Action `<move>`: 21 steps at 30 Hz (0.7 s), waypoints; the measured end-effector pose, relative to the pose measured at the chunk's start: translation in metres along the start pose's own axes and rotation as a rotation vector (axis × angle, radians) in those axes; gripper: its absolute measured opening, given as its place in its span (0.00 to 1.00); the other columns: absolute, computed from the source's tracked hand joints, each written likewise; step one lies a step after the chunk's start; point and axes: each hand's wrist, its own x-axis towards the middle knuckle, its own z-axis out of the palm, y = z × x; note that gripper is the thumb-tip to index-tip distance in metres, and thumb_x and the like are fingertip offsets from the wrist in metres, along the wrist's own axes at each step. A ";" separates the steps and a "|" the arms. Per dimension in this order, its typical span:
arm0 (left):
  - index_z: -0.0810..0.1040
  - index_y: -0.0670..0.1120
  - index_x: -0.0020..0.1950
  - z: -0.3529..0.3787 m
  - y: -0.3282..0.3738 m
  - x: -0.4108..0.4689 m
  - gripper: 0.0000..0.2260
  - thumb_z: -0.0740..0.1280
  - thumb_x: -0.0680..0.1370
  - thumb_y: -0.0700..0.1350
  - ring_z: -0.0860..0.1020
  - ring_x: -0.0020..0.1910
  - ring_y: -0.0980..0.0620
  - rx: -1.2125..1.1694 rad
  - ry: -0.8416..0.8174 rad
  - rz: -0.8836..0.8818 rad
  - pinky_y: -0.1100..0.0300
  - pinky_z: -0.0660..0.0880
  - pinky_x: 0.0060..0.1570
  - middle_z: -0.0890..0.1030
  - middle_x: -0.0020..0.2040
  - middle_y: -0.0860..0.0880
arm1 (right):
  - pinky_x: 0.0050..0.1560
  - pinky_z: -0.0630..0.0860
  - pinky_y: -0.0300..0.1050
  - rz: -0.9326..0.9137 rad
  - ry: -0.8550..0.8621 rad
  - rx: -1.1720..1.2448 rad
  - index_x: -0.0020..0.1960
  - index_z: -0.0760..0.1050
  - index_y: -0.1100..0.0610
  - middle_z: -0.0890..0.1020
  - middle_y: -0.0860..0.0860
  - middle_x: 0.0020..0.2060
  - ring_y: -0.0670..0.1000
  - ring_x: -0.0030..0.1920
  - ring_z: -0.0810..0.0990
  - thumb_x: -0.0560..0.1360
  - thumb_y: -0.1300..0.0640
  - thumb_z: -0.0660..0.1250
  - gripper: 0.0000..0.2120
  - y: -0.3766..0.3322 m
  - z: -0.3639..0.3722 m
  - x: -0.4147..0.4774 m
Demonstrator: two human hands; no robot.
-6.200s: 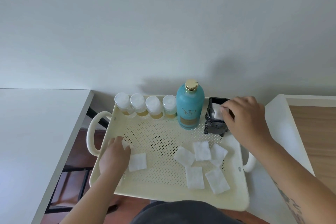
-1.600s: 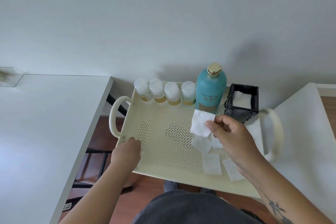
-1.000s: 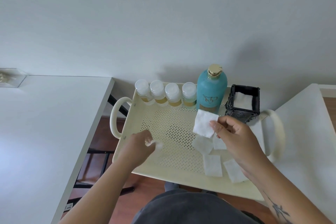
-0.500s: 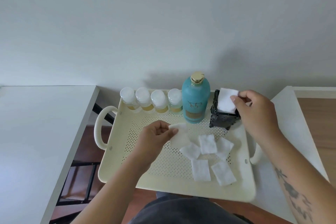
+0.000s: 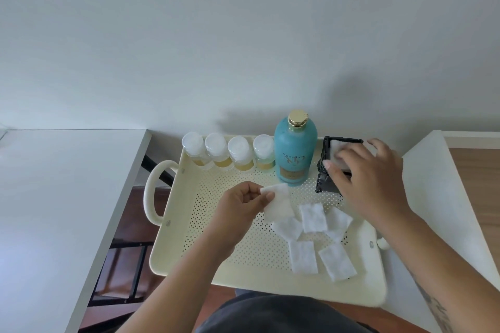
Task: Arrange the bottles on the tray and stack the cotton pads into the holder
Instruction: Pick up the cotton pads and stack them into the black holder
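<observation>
A cream perforated tray (image 5: 205, 265) carries several small clear bottles (image 5: 230, 153) with white caps in a row at its back edge, and a teal bottle (image 5: 295, 151) with a gold cap to their right. A black square holder (image 5: 328, 170) stands at the back right with white pads inside. My right hand (image 5: 368, 178) lies over the holder, fingers pressing a cotton pad (image 5: 338, 153) down into it. My left hand (image 5: 243, 205) pinches one white cotton pad (image 5: 278, 201) above the tray's middle. Several loose pads (image 5: 313, 235) lie on the tray's right half.
The tray bridges a gap between a white table (image 5: 54, 197) on the left and a white surface (image 5: 438, 197) on the right. A wall stands just behind it. Wooden floor and a dark frame (image 5: 127, 246) show in the gap.
My right hand carried its pad from mid-tray to the holder and now pushes it in. My left hand left the tray's edge and picked up a pad.
</observation>
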 end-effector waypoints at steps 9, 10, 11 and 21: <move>0.80 0.39 0.46 0.010 0.008 0.003 0.10 0.74 0.74 0.46 0.76 0.31 0.60 -0.043 -0.047 0.024 0.71 0.72 0.32 0.83 0.36 0.51 | 0.70 0.46 0.62 0.031 -0.218 -0.132 0.53 0.80 0.49 0.81 0.42 0.58 0.59 0.71 0.64 0.77 0.31 0.45 0.32 0.001 0.006 0.005; 0.80 0.38 0.47 0.012 0.010 0.004 0.10 0.74 0.75 0.45 0.76 0.31 0.60 -0.058 -0.052 0.027 0.72 0.72 0.32 0.83 0.36 0.50 | 0.70 0.47 0.62 0.030 -0.177 -0.123 0.51 0.81 0.50 0.81 0.43 0.56 0.59 0.70 0.65 0.77 0.33 0.49 0.29 0.001 0.004 0.002; 0.80 0.38 0.47 0.013 0.011 0.005 0.10 0.74 0.75 0.45 0.77 0.32 0.60 -0.066 -0.060 0.031 0.72 0.72 0.32 0.83 0.36 0.50 | 0.69 0.50 0.62 0.020 -0.107 -0.100 0.50 0.81 0.51 0.82 0.44 0.53 0.60 0.68 0.68 0.78 0.35 0.54 0.25 -0.001 0.001 -0.001; 0.82 0.44 0.46 0.035 0.019 0.010 0.09 0.74 0.73 0.49 0.79 0.35 0.59 -0.069 -0.184 0.059 0.71 0.73 0.34 0.85 0.39 0.50 | 0.39 0.71 0.30 0.258 -0.299 0.833 0.47 0.77 0.45 0.81 0.35 0.39 0.38 0.42 0.76 0.73 0.45 0.69 0.06 -0.036 -0.021 -0.053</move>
